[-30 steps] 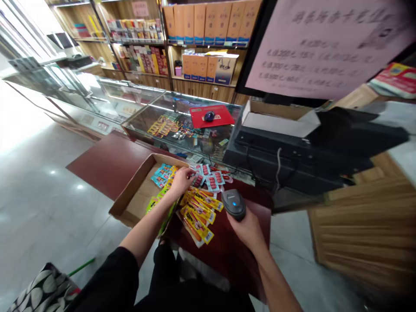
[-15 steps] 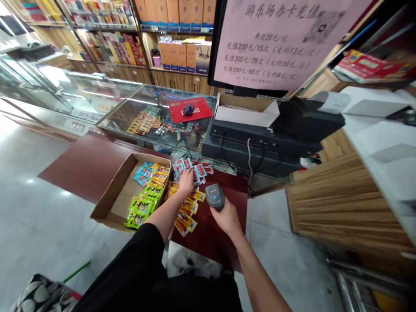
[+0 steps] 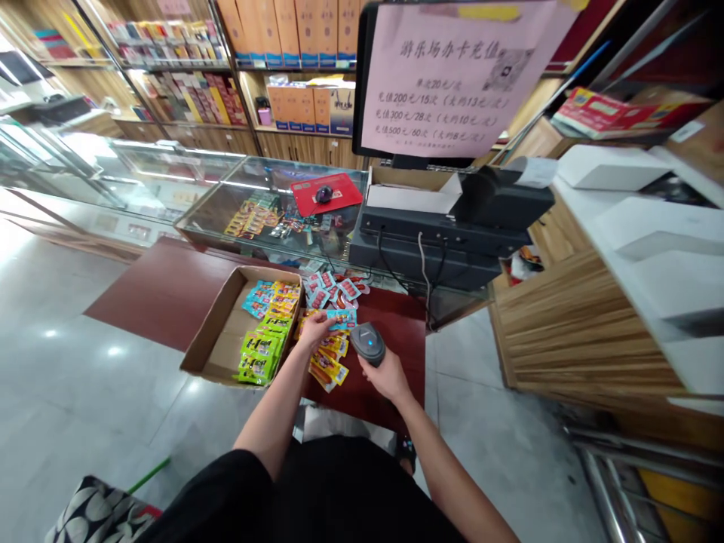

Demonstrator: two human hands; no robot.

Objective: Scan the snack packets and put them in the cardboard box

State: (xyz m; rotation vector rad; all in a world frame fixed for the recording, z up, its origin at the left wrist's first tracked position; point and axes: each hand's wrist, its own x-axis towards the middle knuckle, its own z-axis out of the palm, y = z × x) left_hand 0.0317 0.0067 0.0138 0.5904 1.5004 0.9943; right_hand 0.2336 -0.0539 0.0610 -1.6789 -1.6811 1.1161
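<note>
Drawn back from the pale sachets, your left grip pinches a blue packet, frame centre. Right grip wraps the scanner; packet now just beside it.

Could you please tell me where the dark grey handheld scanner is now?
The scanner is in the right hand, below the centre of the head view, just right of the blue plastic packet in the left hand.
</note>
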